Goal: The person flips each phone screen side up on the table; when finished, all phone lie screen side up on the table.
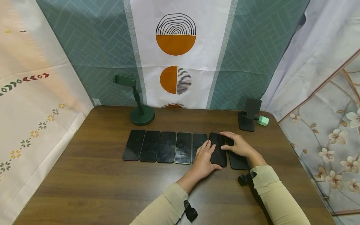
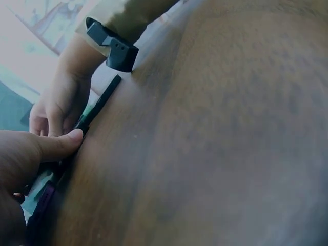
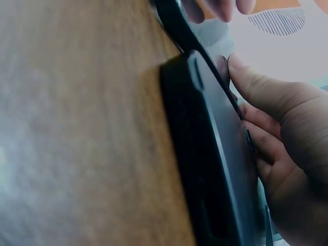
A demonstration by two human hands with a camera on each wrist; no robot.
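Observation:
Several dark smartphones lie side by side in a row on the brown table. Between both hands is a black smartphone (image 1: 218, 156), second from the right end. My left hand (image 1: 202, 162) grips its left side and lower edge, the thumb at the bottom. On its upper right, my right hand (image 1: 239, 146) holds the edge with thumb and fingers. Beneath the right hand lies the rightmost smartphone (image 1: 239, 162), partly covered. The left wrist view has the left thumb (image 2: 61, 146) against the phone's edge. In the right wrist view, the rightmost phone (image 3: 230, 154) hides part of the held one.
A dark green stand (image 1: 142, 115) is at the back left of the table (image 1: 112, 190). At the back right stands a black holder (image 1: 246, 122) beside a small light green block (image 1: 263, 120). Patterned cloths hang behind and at both sides.

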